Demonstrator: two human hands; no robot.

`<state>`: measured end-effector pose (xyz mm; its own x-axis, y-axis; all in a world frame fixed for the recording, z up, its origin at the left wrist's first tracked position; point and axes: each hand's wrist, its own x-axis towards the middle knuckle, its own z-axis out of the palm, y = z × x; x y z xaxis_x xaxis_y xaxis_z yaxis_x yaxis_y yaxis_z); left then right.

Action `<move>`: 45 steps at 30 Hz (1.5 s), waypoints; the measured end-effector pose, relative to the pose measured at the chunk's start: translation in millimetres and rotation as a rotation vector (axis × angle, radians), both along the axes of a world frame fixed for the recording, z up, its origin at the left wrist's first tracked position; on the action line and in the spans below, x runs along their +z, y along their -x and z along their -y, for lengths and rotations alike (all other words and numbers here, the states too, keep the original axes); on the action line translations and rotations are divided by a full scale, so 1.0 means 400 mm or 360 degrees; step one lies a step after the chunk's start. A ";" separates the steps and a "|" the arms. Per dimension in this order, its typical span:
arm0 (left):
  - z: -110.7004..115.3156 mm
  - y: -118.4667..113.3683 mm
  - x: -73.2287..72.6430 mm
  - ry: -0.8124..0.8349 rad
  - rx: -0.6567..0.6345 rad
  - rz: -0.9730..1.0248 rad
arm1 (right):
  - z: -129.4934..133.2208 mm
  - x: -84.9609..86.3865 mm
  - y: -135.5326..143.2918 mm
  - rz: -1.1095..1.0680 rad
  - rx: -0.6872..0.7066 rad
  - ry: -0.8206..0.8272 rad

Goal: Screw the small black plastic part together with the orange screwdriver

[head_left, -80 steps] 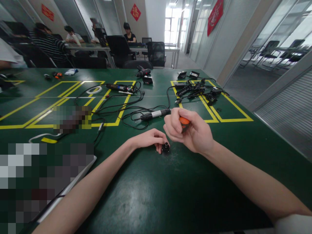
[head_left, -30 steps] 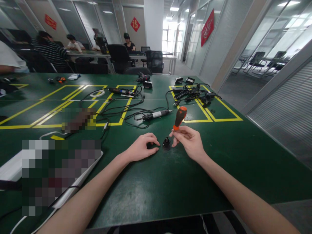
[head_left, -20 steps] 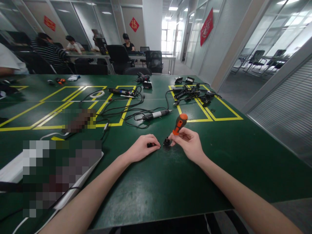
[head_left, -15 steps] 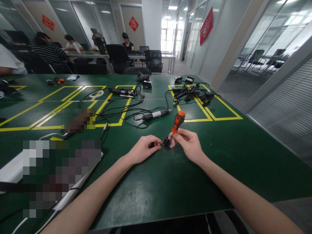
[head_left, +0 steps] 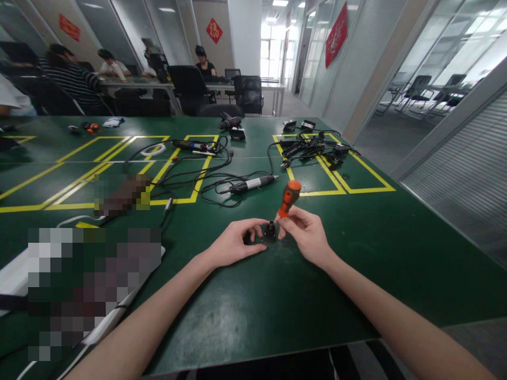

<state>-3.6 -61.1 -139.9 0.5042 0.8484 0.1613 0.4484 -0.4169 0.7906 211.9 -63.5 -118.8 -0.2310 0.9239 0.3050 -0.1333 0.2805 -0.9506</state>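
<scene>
Fingers, left hand (head_left: 237,241): parted, thumb and forefinger curved about the left side of the black part; contact too fine to tell.
Fingers, right hand (head_left: 311,235): closed on the low end of the screwdriver (head_left: 290,196) handle, just right of the part.
Screwdriver: orange and dark grey grip, butt end up, leaning slightly right; shaft hidden.
Black part (head_left: 270,233): small, round, wide base, narrow neck up, on the desk (head_left: 222,316) between both hands.
Grey-and-black tool (head_left: 252,184): lying on desk just beyond the hands, thin tip pointing right, black cable (head_left: 222,203) looped by its left end.
Far right: tangle of black corded gear (head_left: 312,150) across yellow tape (head_left: 370,189), two small black blocks beyond it.
Far middle: drill (head_left: 229,122), another black block (head_left: 237,134) just nearer.
Far left: dark tool (head_left: 194,145) with cord, white ring (head_left: 153,150) left of it.
Near left: pixelated patches, contents unreadable; white edge (head_left: 114,314) shows alongside.
Background: people seated at another table (head_left: 138,83), office chairs, red wall signs.
</scene>
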 end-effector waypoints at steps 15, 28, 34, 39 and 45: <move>0.006 -0.012 -0.004 -0.0405 0.0017 -0.0346 | 0.000 0.003 0.004 -0.0048 -0.0075 -0.0023; 0.003 -0.017 -0.004 -0.0455 0.0022 -0.0388 | -0.006 0.000 -0.003 -0.0053 -0.0029 -0.0030; 0.001 -0.013 -0.004 -0.0548 0.0012 -0.0390 | -0.006 0.000 0.001 -0.0072 0.0091 0.0014; 0.001 -0.008 -0.003 -0.0623 -0.0041 -0.0321 | 0.001 0.002 0.004 -0.0086 0.0032 0.0005; 0.003 -0.004 0.001 -0.0639 -0.0048 -0.0280 | -0.007 0.005 -0.001 -0.0006 0.0030 -0.0026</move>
<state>-1.8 -62.2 -139.5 0.5773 0.7202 0.3847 0.5446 -0.6907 0.4758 212.3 -60.6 -116.8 -0.2472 0.9143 0.3210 -0.1424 0.2934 -0.9453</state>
